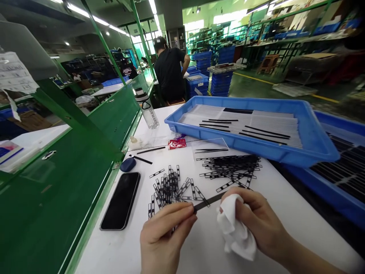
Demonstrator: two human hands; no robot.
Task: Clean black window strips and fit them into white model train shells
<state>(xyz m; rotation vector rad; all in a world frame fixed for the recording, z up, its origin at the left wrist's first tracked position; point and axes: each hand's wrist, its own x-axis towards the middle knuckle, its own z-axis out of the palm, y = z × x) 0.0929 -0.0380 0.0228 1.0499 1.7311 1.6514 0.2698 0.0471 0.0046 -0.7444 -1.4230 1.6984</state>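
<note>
Between my hands, low over the white table, runs a thin black strip (209, 201). The fingertips of my left hand (168, 230) pinch its near end. My right hand (256, 220) is closed on a crumpled white cloth (237, 232), and its fingers are at the strip's far end, where the contact is hidden. Just beyond my left hand lies a loose pile of small black frame-like pieces with open windows (169, 186). Past my right hand is a second heap of longer black slotted strips (232, 165).
A blue tray (256, 150) with plain black strips on ribbed white lining stands at the back right; another blue tray (348, 190) sits beside it. A phone (121, 201), round blue case (128, 164), red packet (177, 144) and bottle (149, 114) line the left. A person (169, 74) sits ahead.
</note>
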